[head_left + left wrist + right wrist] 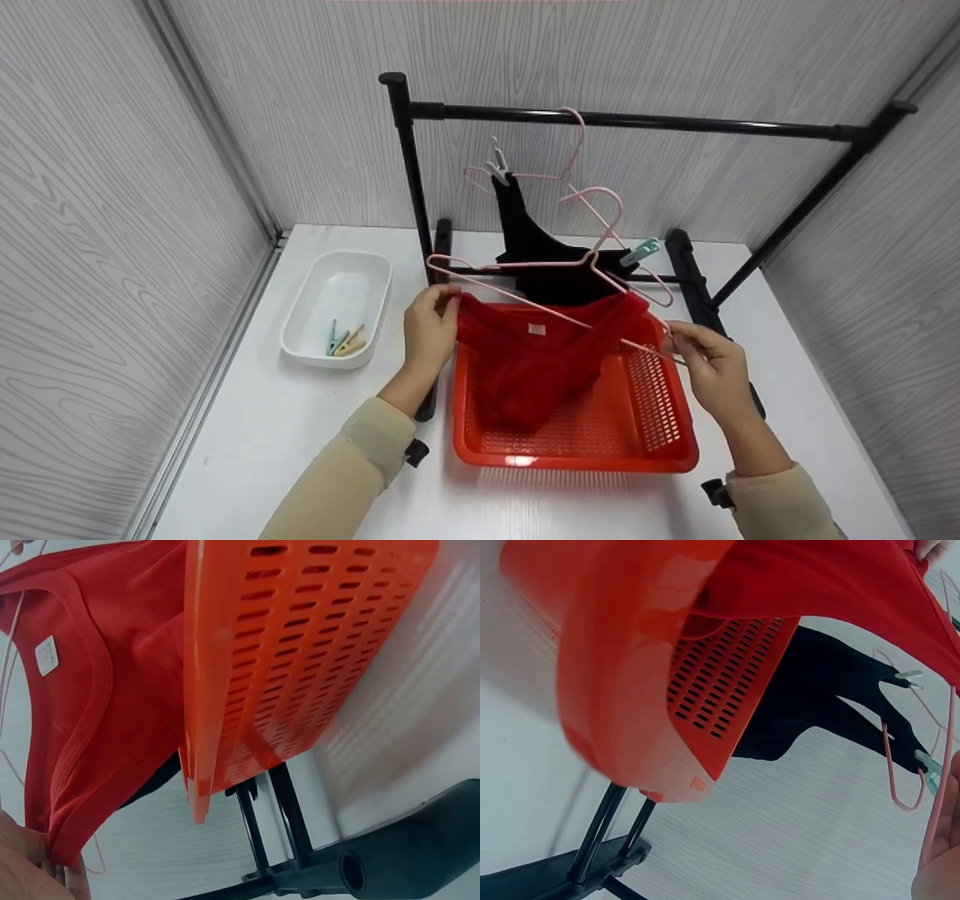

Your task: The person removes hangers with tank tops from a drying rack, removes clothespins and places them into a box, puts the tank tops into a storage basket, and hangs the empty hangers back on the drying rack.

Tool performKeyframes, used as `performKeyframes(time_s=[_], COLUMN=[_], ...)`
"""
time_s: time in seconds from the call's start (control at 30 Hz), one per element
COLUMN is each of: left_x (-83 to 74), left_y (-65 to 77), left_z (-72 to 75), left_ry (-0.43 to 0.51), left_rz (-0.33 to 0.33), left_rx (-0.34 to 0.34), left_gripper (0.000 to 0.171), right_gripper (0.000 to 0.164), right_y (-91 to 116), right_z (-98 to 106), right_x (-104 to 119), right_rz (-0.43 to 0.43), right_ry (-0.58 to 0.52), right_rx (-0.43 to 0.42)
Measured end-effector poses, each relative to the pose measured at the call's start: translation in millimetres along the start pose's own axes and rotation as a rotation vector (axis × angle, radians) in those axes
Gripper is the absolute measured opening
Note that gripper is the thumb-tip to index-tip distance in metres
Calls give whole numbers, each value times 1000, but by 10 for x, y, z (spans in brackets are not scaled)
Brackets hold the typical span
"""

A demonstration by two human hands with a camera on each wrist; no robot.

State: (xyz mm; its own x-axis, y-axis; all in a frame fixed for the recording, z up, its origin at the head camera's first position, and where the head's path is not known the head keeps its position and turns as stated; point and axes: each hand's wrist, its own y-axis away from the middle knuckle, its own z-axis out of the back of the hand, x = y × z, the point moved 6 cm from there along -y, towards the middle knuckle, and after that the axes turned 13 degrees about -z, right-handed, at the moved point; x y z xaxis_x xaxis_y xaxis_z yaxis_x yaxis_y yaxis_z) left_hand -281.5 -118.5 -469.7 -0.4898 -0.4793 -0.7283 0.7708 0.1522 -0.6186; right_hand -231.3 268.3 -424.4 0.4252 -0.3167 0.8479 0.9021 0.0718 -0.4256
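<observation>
A red sleeveless top (525,367) with a white label hangs over the basket, its lower part down inside. My left hand (433,326) pinches its left strap, also seen in the left wrist view at the strap's edge (71,832). With my right hand (705,367) I grip the right end of a pink hanger (525,264). The top's right strap is looped over that hanger's right arm, while the hanger's left end sticks out above my left hand. In the right wrist view the hanger (946,780) runs along my right fingers.
Below is a red perforated basket (577,463). Behind it, a black rack (645,122) carries another pink hanger (576,146) with a black garment (525,232), held by a grey clothespin (497,166) and a green clothespin (641,251). At left, a white tray (336,262) contains clothespins (346,341).
</observation>
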Motion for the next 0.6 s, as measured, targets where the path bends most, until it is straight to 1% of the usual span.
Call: performKeyframes(time_s=[0.1, 0.27, 0.37, 0.43, 0.6], left_x=[-28, -56, -73, -87, -120], left_y=[50, 153, 219, 264, 357], left_z=[-53, -142, -194, -232, -322], left_ry=[15, 27, 39, 46, 54], left_rz=[1, 4, 1, -2, -10], left_rx=[36, 97, 133, 153, 199], left_gripper=[14, 13, 13, 13, 13], right_gripper=[22, 23, 24, 24, 24], right_y=[-6, -12, -18, -19, -20], right_z=[-11, -21, -29, -35, -42], right_x=[22, 41, 44, 40, 40], right_rz=[8, -6, 4, 15, 3], right_ry=[-15, -7, -11, -17, -9], right_rx=[1, 3, 3, 2, 2])
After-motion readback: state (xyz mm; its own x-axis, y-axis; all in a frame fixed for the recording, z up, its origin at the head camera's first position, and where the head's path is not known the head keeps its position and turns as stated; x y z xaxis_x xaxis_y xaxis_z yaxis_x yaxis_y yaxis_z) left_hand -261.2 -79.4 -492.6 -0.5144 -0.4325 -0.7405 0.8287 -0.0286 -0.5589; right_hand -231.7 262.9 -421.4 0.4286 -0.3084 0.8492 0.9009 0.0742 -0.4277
